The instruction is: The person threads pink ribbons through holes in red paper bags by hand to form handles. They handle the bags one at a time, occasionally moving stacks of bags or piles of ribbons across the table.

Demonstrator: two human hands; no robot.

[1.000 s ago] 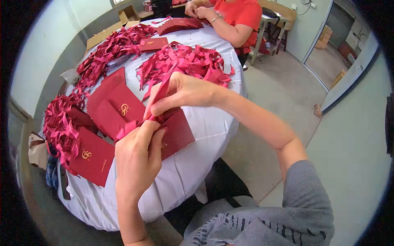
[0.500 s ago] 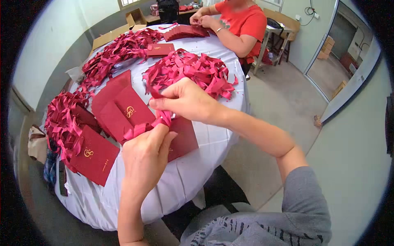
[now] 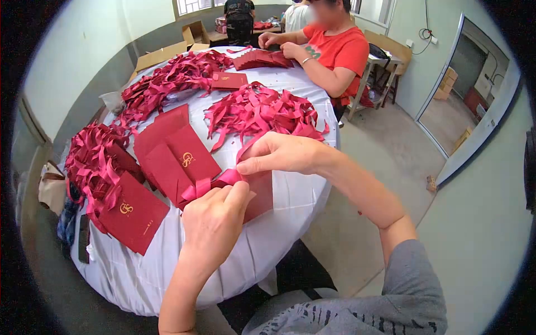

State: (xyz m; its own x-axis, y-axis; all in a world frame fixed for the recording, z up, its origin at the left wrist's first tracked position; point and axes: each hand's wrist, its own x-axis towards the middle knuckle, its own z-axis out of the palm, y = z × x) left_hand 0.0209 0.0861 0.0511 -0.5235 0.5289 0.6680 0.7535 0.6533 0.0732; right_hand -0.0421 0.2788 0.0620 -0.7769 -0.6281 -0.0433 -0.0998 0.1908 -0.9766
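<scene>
My left hand (image 3: pixel 215 226) is closed, thumb and fingers pinching a pink-red ribbon (image 3: pixel 226 177) that has a folded loop beside the knuckles. Just above and to the right, my right hand (image 3: pixel 287 153) pinches the same ribbon, and a strand rises past its fingertips. Under both hands lies a dark red paper envelope (image 3: pixel 260 196), partly hidden. To the left are overlapping dark red envelopes (image 3: pixel 167 145) with a gold monogram. Whether the ribbon is attached to an envelope is hidden by my hands.
A ribbon heap (image 3: pixel 265 111) lies beyond my right hand; more ribbons (image 3: pixel 95 162) lie left, near a flat envelope (image 3: pixel 134 215). A white cloth (image 3: pixel 240 273) covers the round table. Across it, a person in a red shirt (image 3: pixel 338 53) handles a row of red envelopes (image 3: pixel 262 59).
The camera view has tilted up slightly. My right hand has moved right and a little down relative to the left, and the ribbon between them looks more drawn out. Both hands keep their pinch.
</scene>
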